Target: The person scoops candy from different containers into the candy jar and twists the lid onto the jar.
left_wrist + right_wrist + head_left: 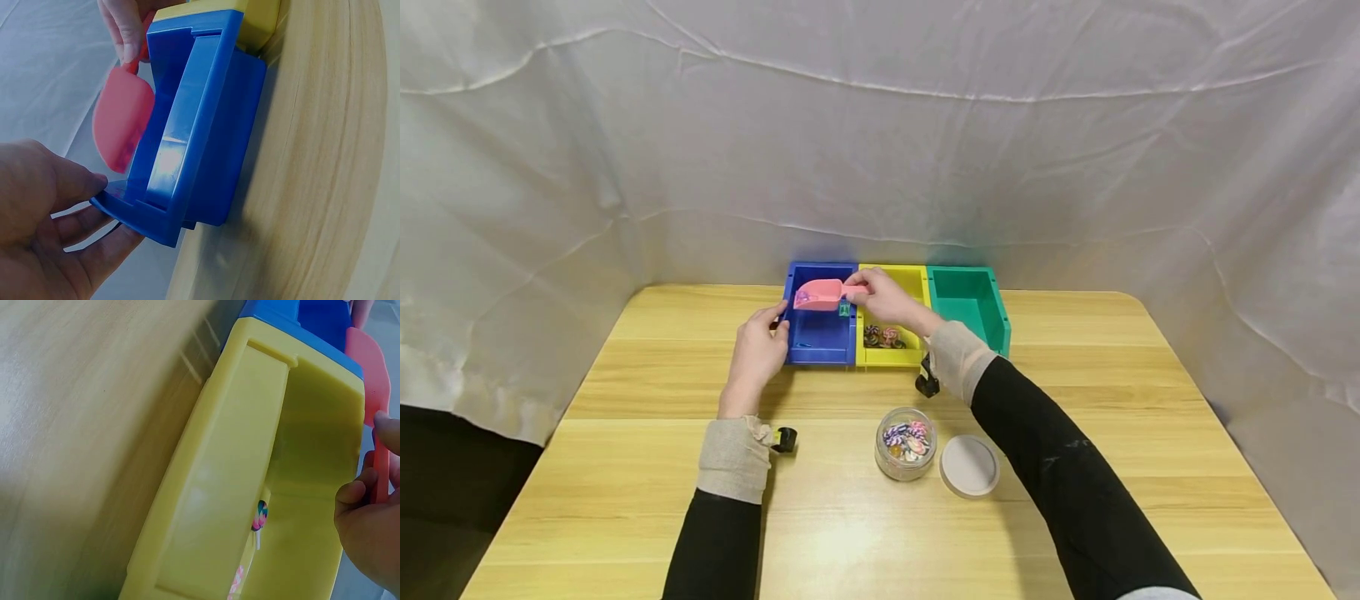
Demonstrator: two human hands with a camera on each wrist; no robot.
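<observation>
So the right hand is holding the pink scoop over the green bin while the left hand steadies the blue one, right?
Not quite: the right hand holds the pink scoop over the blue bin, not the green bin. The head view shows it. The left hand does steady the blue one.

Glossy plastic bins (820, 337), wood-grain table (1075, 517).

text: none readable | labels: none | bins, jar, lid: unmarked
</observation>
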